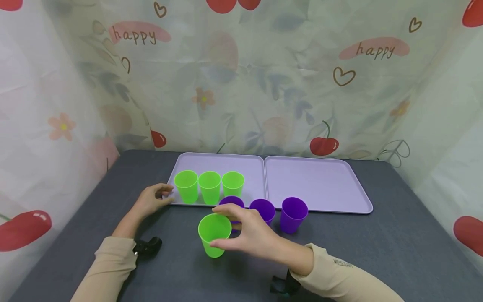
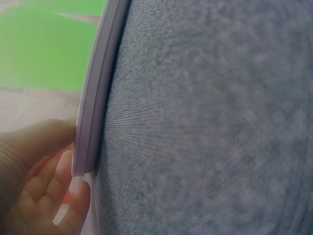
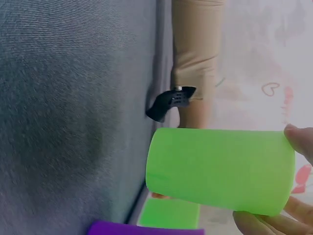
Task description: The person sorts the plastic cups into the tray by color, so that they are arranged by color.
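My right hand (image 1: 256,233) pinches a bright green plastic cup (image 1: 212,235) near its rim, thumb on one side and fingers on the other. The cup is upright and held above the dark table, with its shadow below. My left hand (image 1: 150,201) holds the near left corner of the left lilac tray (image 1: 249,167), thumb and curled fingertips against its rim (image 2: 93,88). Three green cups (image 1: 210,186) stand in a row along that tray's front. Just in front of the trays stand three purple cups (image 1: 294,214); my right hand partly hides two of them.
A second lilac tray (image 1: 313,180) lies right beside the first, their edges meeting. The dark cloth-covered table (image 1: 339,251) runs back to a patterned curtain (image 1: 241,84), which also hangs on both sides. Black straps with mounts (image 1: 148,246) sit at both wrists.
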